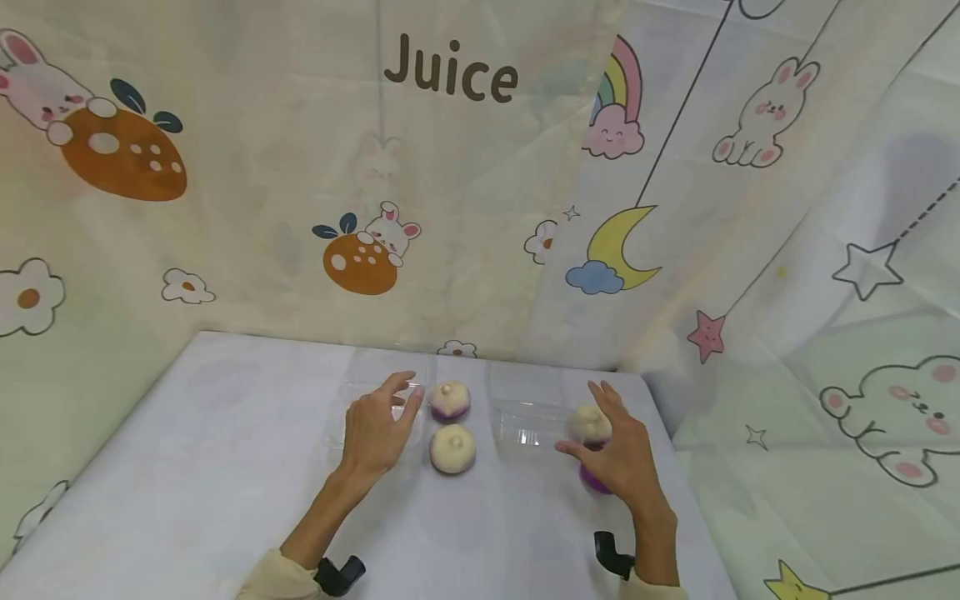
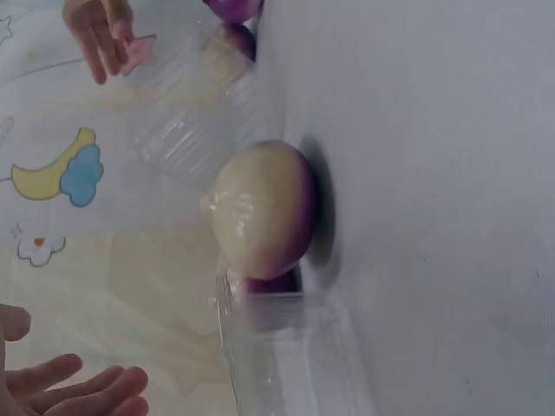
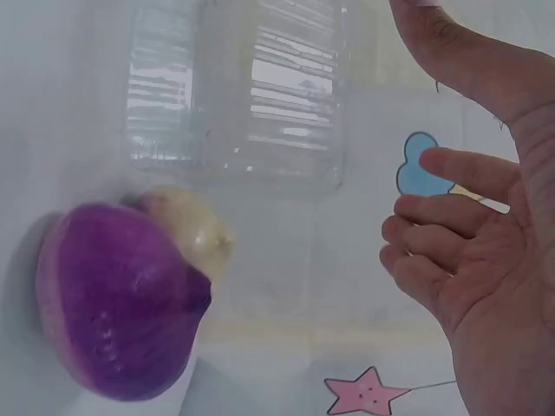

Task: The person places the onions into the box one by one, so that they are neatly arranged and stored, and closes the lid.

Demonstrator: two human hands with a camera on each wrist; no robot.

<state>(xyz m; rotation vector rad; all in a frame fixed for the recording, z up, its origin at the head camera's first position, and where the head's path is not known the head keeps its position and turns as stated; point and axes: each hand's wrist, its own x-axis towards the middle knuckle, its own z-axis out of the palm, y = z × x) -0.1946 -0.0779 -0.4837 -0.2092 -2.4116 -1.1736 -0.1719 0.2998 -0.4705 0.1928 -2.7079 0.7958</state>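
Observation:
My left hand hovers over the left clear plastic box, fingers spread and holding nothing; in the left wrist view its fingertips are apart from everything. Just right of that box sit two turnip-like bulbs, white on top and purple below: a front one and a back one. My right hand is raised above a whitish bulb and a purple onion-like bulb, with thumb and fingers wide apart. From the head view it partly hides both bulbs.
A second clear box with its lid raised stands left of the right-hand bulbs. All lies on a white table. Printed curtains hang behind its back edge and along the right side.

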